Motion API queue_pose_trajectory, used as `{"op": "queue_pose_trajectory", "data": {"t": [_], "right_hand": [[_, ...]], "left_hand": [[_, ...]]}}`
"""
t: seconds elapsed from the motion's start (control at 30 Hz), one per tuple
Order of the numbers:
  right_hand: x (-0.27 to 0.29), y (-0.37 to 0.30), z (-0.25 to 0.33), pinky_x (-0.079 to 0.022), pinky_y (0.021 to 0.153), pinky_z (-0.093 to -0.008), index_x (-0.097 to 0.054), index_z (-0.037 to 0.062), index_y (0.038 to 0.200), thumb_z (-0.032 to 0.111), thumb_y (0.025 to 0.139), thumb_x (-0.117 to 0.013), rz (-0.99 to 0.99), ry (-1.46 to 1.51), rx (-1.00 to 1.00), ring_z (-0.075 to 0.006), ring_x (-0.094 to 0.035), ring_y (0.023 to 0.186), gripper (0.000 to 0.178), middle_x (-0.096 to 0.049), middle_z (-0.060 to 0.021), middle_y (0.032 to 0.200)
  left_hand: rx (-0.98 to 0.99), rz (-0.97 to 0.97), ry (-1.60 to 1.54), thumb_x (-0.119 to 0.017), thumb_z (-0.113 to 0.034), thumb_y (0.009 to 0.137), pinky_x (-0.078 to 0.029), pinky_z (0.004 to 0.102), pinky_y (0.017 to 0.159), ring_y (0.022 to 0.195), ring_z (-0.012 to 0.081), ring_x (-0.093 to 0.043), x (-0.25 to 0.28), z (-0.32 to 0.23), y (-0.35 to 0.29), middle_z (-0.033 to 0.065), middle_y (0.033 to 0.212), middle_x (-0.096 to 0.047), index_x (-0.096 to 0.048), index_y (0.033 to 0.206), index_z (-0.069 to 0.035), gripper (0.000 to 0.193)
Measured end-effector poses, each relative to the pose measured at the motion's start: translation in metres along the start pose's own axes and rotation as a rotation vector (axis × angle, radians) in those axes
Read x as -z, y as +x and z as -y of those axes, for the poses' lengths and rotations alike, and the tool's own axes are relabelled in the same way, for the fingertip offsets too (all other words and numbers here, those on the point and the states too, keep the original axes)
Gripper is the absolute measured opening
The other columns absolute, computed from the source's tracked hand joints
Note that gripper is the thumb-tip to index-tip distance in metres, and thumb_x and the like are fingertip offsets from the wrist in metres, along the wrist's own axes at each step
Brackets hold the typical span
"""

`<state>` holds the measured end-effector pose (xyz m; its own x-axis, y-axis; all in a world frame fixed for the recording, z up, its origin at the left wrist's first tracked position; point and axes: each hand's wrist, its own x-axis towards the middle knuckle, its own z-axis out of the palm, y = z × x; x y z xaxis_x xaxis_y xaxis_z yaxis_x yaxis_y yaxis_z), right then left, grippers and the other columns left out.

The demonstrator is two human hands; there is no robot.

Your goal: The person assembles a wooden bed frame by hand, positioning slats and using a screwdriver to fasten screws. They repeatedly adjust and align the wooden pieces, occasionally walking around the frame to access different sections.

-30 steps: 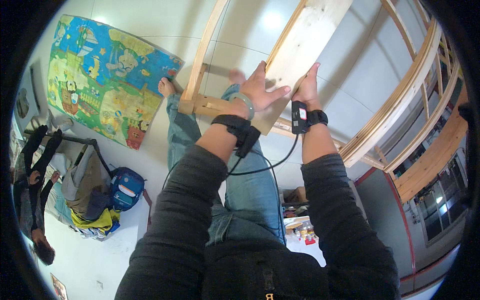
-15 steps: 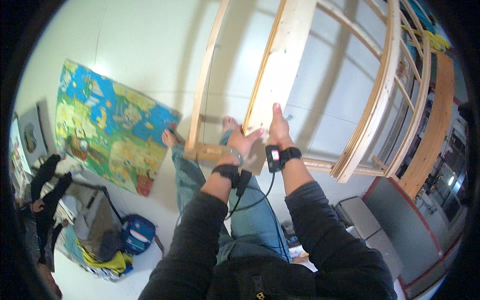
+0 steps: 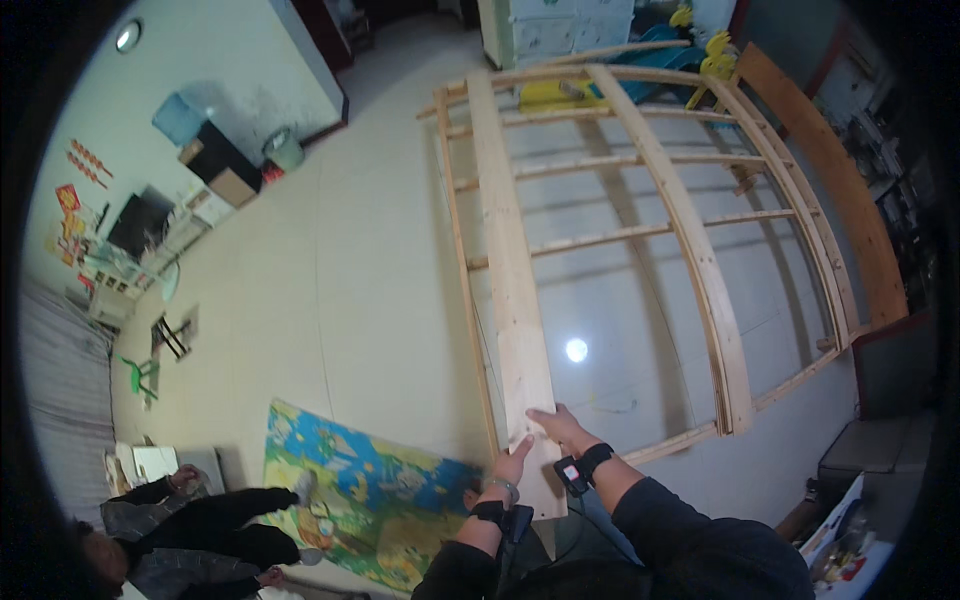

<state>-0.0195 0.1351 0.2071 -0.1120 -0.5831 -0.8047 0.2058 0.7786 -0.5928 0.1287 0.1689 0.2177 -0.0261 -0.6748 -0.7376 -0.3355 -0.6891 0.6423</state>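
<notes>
A long pale wooden plank (image 3: 512,300) lies lengthwise over the slats of a wooden bed frame (image 3: 600,232), near its left rail. Its near end reaches to my body. My left hand (image 3: 512,466) grips the plank's left edge, thumb on top. Just ahead of it, my right hand (image 3: 563,428) clasps the right edge, its thumb also on the upper face. Fingers beneath the wood are hidden. Further right, more long boards (image 3: 690,240) rest across the slats, apart from my hands. Both wrists wear black straps with small devices, joined to a cable.
A colourful play mat (image 3: 375,500) covers floor at the lower left, with another person (image 3: 215,530) beside it. A wide brown board (image 3: 835,180) runs along the frame's right side. Grey seating (image 3: 880,450) stands at the right. A yellow-and-blue toy slide (image 3: 640,85) is beyond the frame.
My view has swung up and outward, bringing the frame's far end, the room and the other person into sight. Both hands still hold the plank near its close end.
</notes>
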Motion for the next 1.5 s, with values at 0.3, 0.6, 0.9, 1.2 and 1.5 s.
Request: {"op": "queue_pose_trajectory", "data": {"t": [0.3,0.6,0.9,1.2,1.5], "right_hand": [[-0.016,-0.055,0.043,-0.049,0.078,-0.0346,-0.044,-0.0102,0.120,0.035,0.076,-0.069,0.119,0.096,0.136,-0.0250,-0.059,0.093,0.068,-0.058,-0.0181,0.108],[-0.140,-0.071,0.065,-0.046,0.087,-0.0396,-0.051,-0.0021,0.117,0.028,0.089,-0.052,0.258,0.239,0.152,-0.0258,-0.059,0.096,0.041,-0.061,-0.0130,0.107],[-0.280,-0.084,0.092,-0.021,0.107,-0.0339,-0.046,-0.0010,0.127,0.031,0.089,-0.052,0.202,0.178,0.205,-0.0184,-0.041,0.121,0.050,-0.048,-0.0074,0.131],[-0.326,-0.056,0.089,-0.014,0.109,-0.0339,-0.034,0.0046,0.137,0.041,0.087,-0.051,0.187,0.030,0.240,-0.0208,-0.024,0.133,0.063,-0.032,-0.0096,0.143],[-0.348,-0.056,0.094,-0.028,0.100,-0.0356,-0.044,0.0052,0.130,0.046,0.082,-0.057,0.203,0.045,0.255,-0.0244,-0.036,0.120,0.064,-0.043,-0.0125,0.132]], "left_hand": [[0.052,0.357,-0.343,-0.064,-0.034,0.080,-0.048,0.0334,0.083,0.095,0.0230,-0.060,0.040,-0.022,-0.026,0.0137,0.109,-0.059,-0.053,0.117,-0.003,0.050],[-0.064,0.573,-0.415,-0.068,-0.021,0.078,-0.051,0.0337,0.073,0.082,0.0208,-0.063,0.183,-0.049,-0.057,0.0105,0.098,-0.064,-0.055,0.110,0.000,0.040],[-0.051,0.558,-0.499,-0.069,-0.019,0.076,-0.051,0.0327,0.072,0.080,0.0207,-0.063,0.326,-0.052,-0.038,0.0095,0.094,-0.064,-0.057,0.107,-0.001,0.038],[0.016,0.570,-0.423,-0.068,-0.024,0.076,-0.051,0.0333,0.071,0.078,0.0218,-0.063,0.382,-0.056,-0.020,0.0108,0.093,-0.064,-0.058,0.106,-0.001,0.039],[0.053,0.606,-0.400,-0.065,-0.024,0.079,-0.052,0.0342,0.073,0.080,0.0230,-0.064,0.413,-0.064,-0.021,0.0102,0.094,-0.065,-0.058,0.106,-0.002,0.035]]}}
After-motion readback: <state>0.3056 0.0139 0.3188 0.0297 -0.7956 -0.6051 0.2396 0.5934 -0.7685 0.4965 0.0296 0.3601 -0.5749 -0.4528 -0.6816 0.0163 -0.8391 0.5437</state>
